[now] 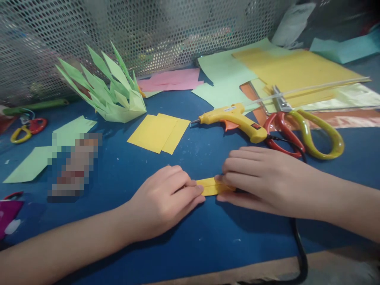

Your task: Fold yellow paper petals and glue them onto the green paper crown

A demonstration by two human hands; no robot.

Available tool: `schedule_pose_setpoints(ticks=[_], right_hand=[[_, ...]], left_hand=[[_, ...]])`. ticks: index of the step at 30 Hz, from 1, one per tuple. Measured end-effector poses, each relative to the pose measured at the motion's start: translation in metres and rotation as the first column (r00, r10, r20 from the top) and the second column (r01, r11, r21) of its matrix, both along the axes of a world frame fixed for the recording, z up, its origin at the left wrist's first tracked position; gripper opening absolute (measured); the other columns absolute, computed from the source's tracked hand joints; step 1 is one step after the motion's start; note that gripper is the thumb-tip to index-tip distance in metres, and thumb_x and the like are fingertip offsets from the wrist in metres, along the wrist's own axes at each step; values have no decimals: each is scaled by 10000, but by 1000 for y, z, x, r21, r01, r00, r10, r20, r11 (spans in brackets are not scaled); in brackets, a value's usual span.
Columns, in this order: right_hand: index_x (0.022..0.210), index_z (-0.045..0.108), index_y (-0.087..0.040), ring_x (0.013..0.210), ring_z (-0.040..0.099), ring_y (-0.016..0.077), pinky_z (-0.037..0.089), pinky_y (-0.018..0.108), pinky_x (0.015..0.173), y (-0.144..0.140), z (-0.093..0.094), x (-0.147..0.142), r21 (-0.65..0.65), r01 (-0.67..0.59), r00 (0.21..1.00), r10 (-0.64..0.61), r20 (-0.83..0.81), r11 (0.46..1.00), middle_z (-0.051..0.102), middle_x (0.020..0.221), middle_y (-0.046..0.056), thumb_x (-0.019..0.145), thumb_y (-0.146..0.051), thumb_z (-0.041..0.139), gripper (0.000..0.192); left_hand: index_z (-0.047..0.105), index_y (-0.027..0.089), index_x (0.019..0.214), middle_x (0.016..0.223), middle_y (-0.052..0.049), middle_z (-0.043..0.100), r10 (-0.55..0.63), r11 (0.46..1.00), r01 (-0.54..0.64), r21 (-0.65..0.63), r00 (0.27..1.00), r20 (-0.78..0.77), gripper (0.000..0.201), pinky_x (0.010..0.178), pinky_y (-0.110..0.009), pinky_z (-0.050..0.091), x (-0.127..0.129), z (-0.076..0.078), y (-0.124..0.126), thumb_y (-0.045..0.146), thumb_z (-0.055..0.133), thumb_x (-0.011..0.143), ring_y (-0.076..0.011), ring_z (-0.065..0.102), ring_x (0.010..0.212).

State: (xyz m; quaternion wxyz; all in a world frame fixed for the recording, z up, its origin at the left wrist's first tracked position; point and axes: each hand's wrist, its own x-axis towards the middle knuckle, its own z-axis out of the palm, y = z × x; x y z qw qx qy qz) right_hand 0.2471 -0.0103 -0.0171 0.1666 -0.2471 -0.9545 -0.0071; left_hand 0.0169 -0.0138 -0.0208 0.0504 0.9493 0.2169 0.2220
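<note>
A narrow strip of folded yellow paper (pixel 210 187) lies low on the blue tabletop between my two hands. The fingers of my left hand (pixel 166 200) pinch its left end. At the other end, my right hand (pixel 261 180) closes over the paper, and its fingers hide that part. Just beyond my hands are overlapping yellow paper squares (pixel 157 132), flat on the table. A yellow hot glue gun (pixel 234 118) rests on its side, its nozzle touching or nearly touching the squares' right corner.
Large scissors (pixel 303 126) with red and yellow handles lie beside the glue gun. Behind are a folded green paper piece with pointed leaves (pixel 118 103), pink paper (pixel 175 79) and a yellow sheet (pixel 297 71). A black cord (pixel 298 241) runs under my right arm. Smaller scissors (pixel 29 128) lie left.
</note>
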Motion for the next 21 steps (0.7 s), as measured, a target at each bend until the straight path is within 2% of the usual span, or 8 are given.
schedule_pose_setpoints(ticks=[3,5,6,8,11,13,17,21], right_hand=[[648,567,-169,615,456,141,396,289,595,1,0,-2,118,-53,999,52,8,992,542,640,22,929,-183,421,317],[641,567,-171,597,454,138,408,287,591,1,0,-3,168,-60,998,61,-3,984,543,625,18,920,-154,420,316],[647,573,-170,598,462,138,416,284,588,2,-1,-4,156,-46,998,50,-23,987,547,624,21,914,-151,424,306],[685,593,-162,620,498,137,434,267,581,3,-2,-4,62,5,993,3,-117,998,568,650,32,899,-150,448,258],[748,614,-155,641,547,114,454,221,584,4,0,-6,-160,52,954,-96,-284,986,613,718,43,867,-133,499,166],[755,622,-156,620,554,99,450,204,569,5,4,-8,-289,57,928,-158,-337,956,627,721,38,860,-144,521,146],[724,632,-162,618,559,109,449,231,573,3,14,-16,-508,51,901,-259,-348,860,625,701,29,874,-210,524,191],[750,648,-164,656,562,120,457,256,610,4,26,-28,-643,24,930,-253,-267,766,626,751,25,854,-235,551,158]], left_hand=[[666,97,836,740,-69,664,13,1000,-13,-15,999,35,116,612,-278,454,-1,1,1,125,558,870,-146,547,652],[670,121,887,767,-50,670,57,983,-38,-180,994,98,114,657,-255,465,-2,2,3,144,559,876,-134,572,695],[667,143,941,786,-34,673,96,950,-52,-307,987,128,115,679,-241,472,-3,4,5,183,587,869,-127,586,715],[634,193,1070,816,-4,675,198,831,-81,-551,968,156,297,706,-223,483,-5,6,7,288,693,795,-119,606,733],[589,239,1173,836,11,666,339,664,-126,-737,929,147,555,711,-227,495,-8,8,9,335,796,667,-132,622,748],[604,242,1156,868,5,666,396,589,-102,-802,901,177,511,733,-234,508,-9,9,10,287,784,680,-147,639,799],[668,184,974,875,-10,692,514,413,51,-909,811,279,332,689,-224,540,-9,11,10,242,783,668,-148,657,768],[668,157,748,762,5,697,602,356,165,-920,712,360,209,712,-227,542,-11,11,13,235,814,620,-135,653,724]])
